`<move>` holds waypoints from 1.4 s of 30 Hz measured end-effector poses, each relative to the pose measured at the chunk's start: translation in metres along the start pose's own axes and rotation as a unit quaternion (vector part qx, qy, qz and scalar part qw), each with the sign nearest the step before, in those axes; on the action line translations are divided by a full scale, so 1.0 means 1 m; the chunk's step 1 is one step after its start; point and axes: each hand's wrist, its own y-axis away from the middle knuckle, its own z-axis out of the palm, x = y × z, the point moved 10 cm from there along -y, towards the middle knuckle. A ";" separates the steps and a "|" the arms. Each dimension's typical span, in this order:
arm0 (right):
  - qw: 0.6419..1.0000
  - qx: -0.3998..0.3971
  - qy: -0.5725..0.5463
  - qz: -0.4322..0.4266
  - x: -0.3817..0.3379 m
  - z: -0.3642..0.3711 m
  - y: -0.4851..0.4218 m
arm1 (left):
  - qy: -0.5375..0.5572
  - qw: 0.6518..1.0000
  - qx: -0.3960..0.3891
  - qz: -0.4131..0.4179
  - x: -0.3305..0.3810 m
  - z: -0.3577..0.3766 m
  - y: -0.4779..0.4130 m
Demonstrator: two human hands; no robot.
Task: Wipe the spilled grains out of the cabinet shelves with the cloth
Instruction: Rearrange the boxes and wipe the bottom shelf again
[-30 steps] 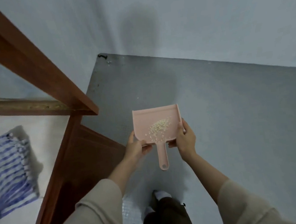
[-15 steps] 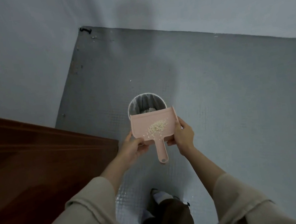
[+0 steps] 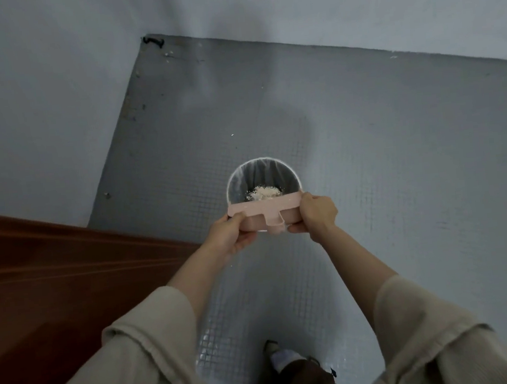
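I hold a pink dustpan (image 3: 267, 215) tipped steeply forward over a small round bin (image 3: 292, 172) lined with a thin plastic bag. My left hand (image 3: 230, 233) grips the pan's left side and my right hand (image 3: 315, 213) grips its right side. A heap of pale grains (image 3: 263, 192) lies inside the bin just past the pan's front lip. The pan's handle points toward me between my hands. The cloth and the cabinet shelves are out of view.
The brown wooden cabinet side (image 3: 51, 275) fills the lower left. The bin stands on a grey tiled floor (image 3: 402, 191) near the corner of two pale walls (image 3: 33, 105). A few stray grains lie on the floor by the far corner. My foot (image 3: 282, 357) is below.
I stepped away from the cabinet, and the striped cloth left the view. The dustpan went from level to steeply tipped, and the grains slid off it into the bin.
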 end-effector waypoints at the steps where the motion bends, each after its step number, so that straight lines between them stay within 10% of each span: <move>1: 1.000 0.004 0.002 0.004 0.000 0.002 -0.004 | 0.005 1.000 0.002 0.000 0.001 0.000 -0.002; 29: 1.000 0.015 0.017 -0.006 -0.010 0.006 -0.015 | 0.018 0.997 0.065 0.030 0.022 -0.003 -0.012; 42: 0.986 0.040 -0.039 -0.158 -0.055 -0.060 0.084 | 0.021 0.998 0.019 0.060 0.055 0.024 0.095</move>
